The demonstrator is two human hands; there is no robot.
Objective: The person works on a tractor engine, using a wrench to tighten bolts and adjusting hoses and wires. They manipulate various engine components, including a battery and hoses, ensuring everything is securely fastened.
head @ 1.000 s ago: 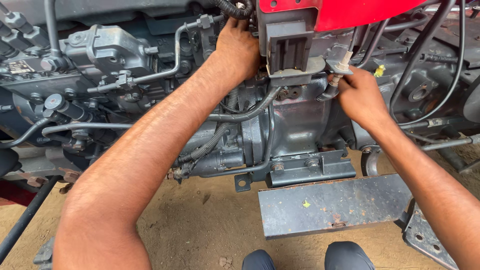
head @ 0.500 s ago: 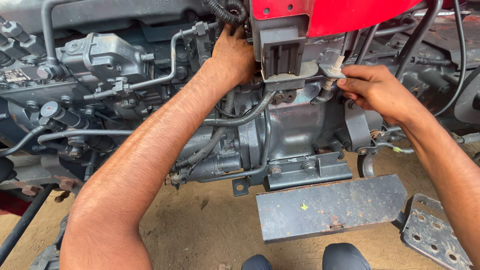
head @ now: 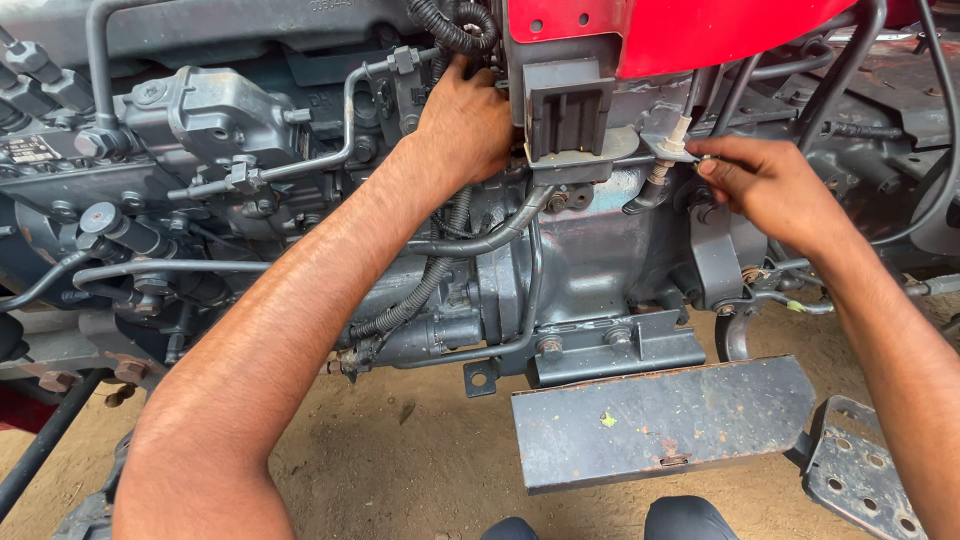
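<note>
I look down at the side of a grey tractor engine [head: 600, 260] under a red body panel [head: 680, 30]. My left hand [head: 465, 120] reaches deep behind a grey bracket [head: 565, 120], with the fingers hidden among black corrugated hoses [head: 455, 25]; what it grips I cannot tell. My right hand [head: 765, 185] is to the right of the bracket. Its fingertips pinch a small pale cable fitting [head: 675, 150] on a metal tab.
A grey injection pump [head: 215, 115] with metal pipes fills the left. A rusty flat step plate [head: 660, 420] and a perforated pedal [head: 860, 480] jut out below the engine. Sandy ground [head: 400, 460] lies underneath, and my dark shoes [head: 600, 525] show at the bottom edge.
My right hand has shifted from gripping lower at the fitting to pinching it from the right with fingertips. The view has drifted slightly; my left hand stays behind the bracket.
</note>
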